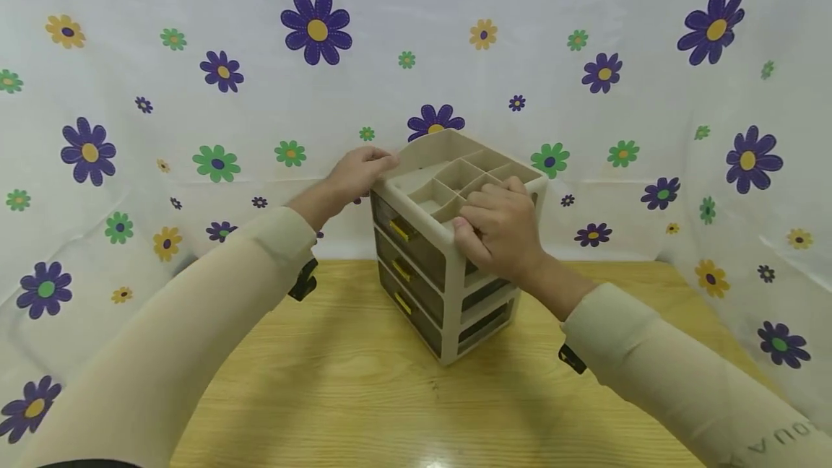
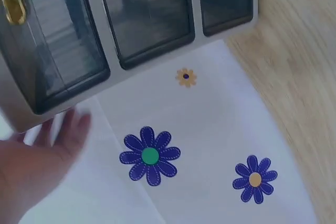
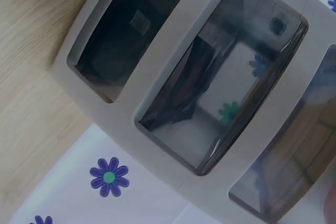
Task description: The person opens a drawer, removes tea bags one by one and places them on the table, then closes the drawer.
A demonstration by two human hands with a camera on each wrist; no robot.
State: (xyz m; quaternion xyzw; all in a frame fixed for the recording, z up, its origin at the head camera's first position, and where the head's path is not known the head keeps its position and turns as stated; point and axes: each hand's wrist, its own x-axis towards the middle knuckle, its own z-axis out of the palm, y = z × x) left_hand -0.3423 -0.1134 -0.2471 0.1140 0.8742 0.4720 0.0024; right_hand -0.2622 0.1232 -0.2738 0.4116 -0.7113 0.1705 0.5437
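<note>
A beige desktop drawer organizer stands on the wooden table in the head view, one corner facing me. Three dark see-through drawers with yellow handles show on its front, and its top is split into small compartments. My left hand holds the rim at the upper left; in the left wrist view its blurred fingers lie along the organizer's side edge. On the near right, my right hand grips the top rim with curled fingers and the thumb on the front side. The right wrist view shows the organizer's side frame with its dark windows.
The wooden table reaches toward me in front of the organizer. Behind and on both sides hangs a white cloth printed with purple, green and yellow flowers. A dark strap piece shows under the left sleeve.
</note>
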